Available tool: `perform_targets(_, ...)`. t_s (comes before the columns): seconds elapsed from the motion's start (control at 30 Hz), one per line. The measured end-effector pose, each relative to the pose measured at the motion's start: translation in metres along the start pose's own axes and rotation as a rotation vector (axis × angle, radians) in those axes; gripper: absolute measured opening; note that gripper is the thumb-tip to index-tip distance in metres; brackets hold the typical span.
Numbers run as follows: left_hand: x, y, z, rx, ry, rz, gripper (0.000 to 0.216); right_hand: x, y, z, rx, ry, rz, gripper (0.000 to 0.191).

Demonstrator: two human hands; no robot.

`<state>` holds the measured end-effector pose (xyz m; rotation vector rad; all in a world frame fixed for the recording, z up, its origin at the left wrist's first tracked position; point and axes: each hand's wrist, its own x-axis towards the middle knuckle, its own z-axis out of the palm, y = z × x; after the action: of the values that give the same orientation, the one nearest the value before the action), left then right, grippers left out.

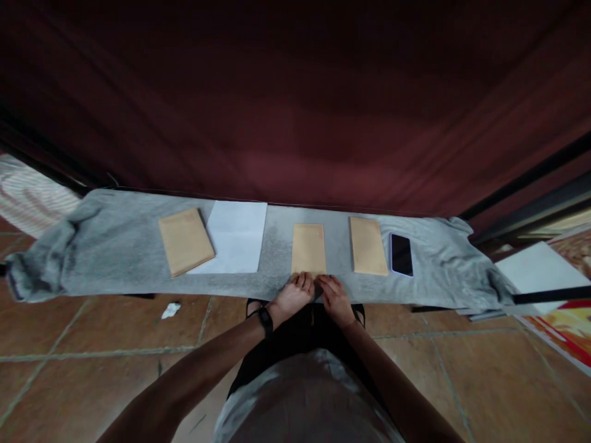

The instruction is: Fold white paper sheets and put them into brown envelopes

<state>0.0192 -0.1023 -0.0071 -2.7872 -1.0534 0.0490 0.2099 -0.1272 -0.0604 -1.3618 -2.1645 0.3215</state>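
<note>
A brown paper envelope (308, 247) lies lengthwise in front of me on the grey cloth. My left hand (297, 293), with a dark band at the wrist, has its fingers curled onto the envelope's near edge at the left. At the right corner of that same edge, my right hand (336, 300) also has bent fingers closed on the paper. The fingers cover the near end, so its details are hidden. To the right lies another brown envelope (368, 246), apart from my hands.
A stack of brown envelopes (185, 241) partly overlaps white paper (237, 237) on the left. A phone (401, 255) lies at the right. Grey cloth (115, 246) covers the narrow bench, backed by a dark red curtain (295, 135). Crumpled tissue (170, 310) is on the tiled floor.
</note>
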Motion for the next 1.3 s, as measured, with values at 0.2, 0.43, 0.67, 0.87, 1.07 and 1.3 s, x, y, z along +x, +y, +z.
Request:
perform_targets(0.2, 0.002, 0.006, -0.002, 0.025, -0.016, -0.055, 0.039, -0.006, -0.012, 0.001, -0.118, -0.058, -0.043, 0.054)
perform_targets(0.43, 0.004, 0.011, -0.003, 0.051, -0.024, -0.075, 0.041, -0.011, -0.016, -0.007, -0.231, -0.085, -0.047, 0.049)
perform_targets(0.67, 0.003, 0.012, -0.006, 0.058, -0.027, -0.076, 0.035, -0.001, -0.015, -0.015, -0.213, -0.114, -0.052, 0.046)
perform_targets(0.87, 0.004, 0.011, -0.004, 0.05, -0.026, -0.085, 0.038, -0.001, -0.021, -0.002, -0.205, -0.128, -0.054, 0.047)
perform_targets(1.07, 0.003, 0.009, 0.0, 0.023, -0.019, -0.089, 0.038, -0.011, -0.01, -0.014, -0.209, -0.097, -0.04, 0.048)
perform_targets(1.3, 0.001, 0.005, -0.003, 0.01, -0.018, -0.118, 0.045, -0.004, -0.013, -0.021, -0.171, -0.057, 0.016, 0.045)
